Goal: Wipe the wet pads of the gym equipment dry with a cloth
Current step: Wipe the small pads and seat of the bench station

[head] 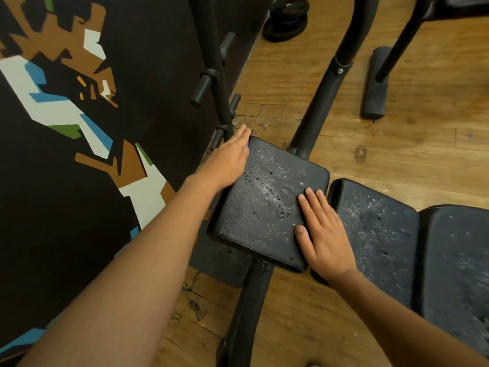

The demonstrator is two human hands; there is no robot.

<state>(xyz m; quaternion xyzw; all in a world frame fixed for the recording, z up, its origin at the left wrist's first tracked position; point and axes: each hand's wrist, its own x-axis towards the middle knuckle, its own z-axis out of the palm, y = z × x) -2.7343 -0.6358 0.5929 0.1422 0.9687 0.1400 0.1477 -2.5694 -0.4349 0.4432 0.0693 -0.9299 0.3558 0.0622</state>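
A square black pad sits in the middle, speckled with water drops. To its right lie two more wet black pads, one close by and one at the frame's edge. My left hand lies flat on the square pad's far left edge, fingers straight. A small sliver of purple, maybe the cloth, peeks out under its fingertips; the rest is hidden. My right hand rests flat on the square pad's right edge, fingers straight and together, holding nothing.
Black frame tubes rise behind the pad, and a support bar runs under it toward me. A painted dark wall with pegs stands at left. Weight plates and a foam roller lie on the wooden floor.
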